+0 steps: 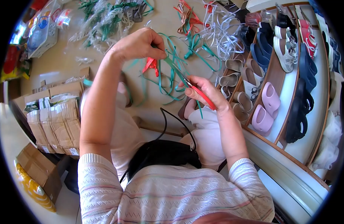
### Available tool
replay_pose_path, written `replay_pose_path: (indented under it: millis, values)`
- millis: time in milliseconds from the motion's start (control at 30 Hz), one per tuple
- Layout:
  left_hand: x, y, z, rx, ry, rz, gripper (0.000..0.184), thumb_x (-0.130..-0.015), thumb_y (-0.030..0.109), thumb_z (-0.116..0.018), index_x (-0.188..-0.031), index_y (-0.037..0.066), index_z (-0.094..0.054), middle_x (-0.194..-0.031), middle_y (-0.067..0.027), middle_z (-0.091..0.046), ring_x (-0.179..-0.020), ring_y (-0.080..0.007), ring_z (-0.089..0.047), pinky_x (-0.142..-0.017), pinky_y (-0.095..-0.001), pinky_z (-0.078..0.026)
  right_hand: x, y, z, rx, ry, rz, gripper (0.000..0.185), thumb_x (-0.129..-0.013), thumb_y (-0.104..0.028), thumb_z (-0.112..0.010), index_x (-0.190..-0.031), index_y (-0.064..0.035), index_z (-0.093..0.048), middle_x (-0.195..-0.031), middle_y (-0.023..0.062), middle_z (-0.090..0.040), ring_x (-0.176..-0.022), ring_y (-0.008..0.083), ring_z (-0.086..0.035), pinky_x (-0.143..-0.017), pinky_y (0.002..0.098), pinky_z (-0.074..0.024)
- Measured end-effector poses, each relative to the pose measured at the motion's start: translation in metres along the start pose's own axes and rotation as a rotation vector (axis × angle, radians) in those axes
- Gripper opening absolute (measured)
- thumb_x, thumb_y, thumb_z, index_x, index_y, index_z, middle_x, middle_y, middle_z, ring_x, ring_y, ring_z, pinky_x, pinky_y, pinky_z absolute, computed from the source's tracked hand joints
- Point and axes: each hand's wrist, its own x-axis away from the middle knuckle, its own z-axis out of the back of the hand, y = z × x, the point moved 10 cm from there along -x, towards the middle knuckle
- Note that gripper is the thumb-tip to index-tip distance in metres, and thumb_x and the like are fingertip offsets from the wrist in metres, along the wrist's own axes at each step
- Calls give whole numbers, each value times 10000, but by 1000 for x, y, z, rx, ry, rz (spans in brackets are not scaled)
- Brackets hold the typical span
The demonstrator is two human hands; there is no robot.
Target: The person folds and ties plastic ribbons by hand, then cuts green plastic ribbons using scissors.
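Observation:
My left hand (139, 44) is raised and pinches a green ribbon (172, 64), which runs down taut toward my right hand. Red-handled scissors (202, 98) are gripped in my right hand (206, 89), their blades pointing up and left against the ribbon. Whether the blades are open or closed on it is too small to make out. Below the scissors a green tail end hangs down. A red ribbon piece (151, 66) shows just under my left hand, and loose green loops lie on the floor behind.
White and green ribbon heaps (105, 26) and a white ribbon tangle (222, 26) lie on the floor ahead. A shoe rack (278, 80) with several shoes stands at right. Cardboard boxes (54, 121) and a white basket (43, 31) are at left. A black bag (160, 153) rests on my lap.

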Motion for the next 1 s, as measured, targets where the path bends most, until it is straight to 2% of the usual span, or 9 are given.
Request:
replay_pose_path:
  millis: [67,167,567,667,767,867,1000]
  values:
    - [-1,1,0,15,10,-4,170,-695,170,-685,-737,9,-650,-607,-7,-571,-590,-85,-485,-562,-257,-388,0,-1,1,48,21,57,365,-822,-356,-650,-996,-40,-591,-701,-87,-454,-602,19,-383,-544,168,-327]
    - [-1,2,0,43,17,-7,170,-697,171,-684,-735,9,-651,-603,-6,-569,-591,-81,-484,-563,-256,-388,3,4,3,22,38,-47,326,-831,-329,-645,-980,-42,-598,-692,-89,-453,-592,13,-378,-531,165,-319]
    - [-2,4,-8,-5,-20,-53,187,-716,167,-668,-777,-9,-654,-623,-8,-576,-616,-63,-495,-563,-245,-404,-3,7,2,-24,62,-39,293,-817,-319,-663,-929,-53,-609,-668,-94,-460,-539,-11,-341,-460,162,-234]
    - [4,-10,6,106,-8,25,178,-725,165,-659,-792,0,-653,-638,9,-574,-624,-62,-493,-582,-242,-413,3,7,5,-95,83,-112,219,-819,-213,-675,-883,-15,-606,-719,-52,-514,-667,29,-445,-601,190,-391]
    - [5,-14,15,32,28,14,165,-731,160,-651,-788,6,-647,-643,23,-566,-619,-62,-490,-584,-237,-409,2,7,4,-48,34,-44,269,-830,-265,-656,-974,-47,-590,-684,-87,-464,-570,-3,-362,-487,160,-278]
    - [1,-7,6,72,17,-7,148,-726,154,-648,-754,8,-638,-632,20,-560,-604,-59,-482,-563,-232,-392,-1,8,2,-80,17,-60,219,-829,-199,-664,-922,-14,-595,-744,-55,-520,-676,26,-451,-606,192,-400]
    - [1,-1,0,104,8,-8,145,-721,154,-646,-742,11,-639,-621,19,-557,-595,-59,-478,-553,-235,-387,-3,10,3,-44,32,-64,221,-834,-205,-658,-926,-15,-592,-742,-53,-522,-679,30,-452,-610,192,-401]
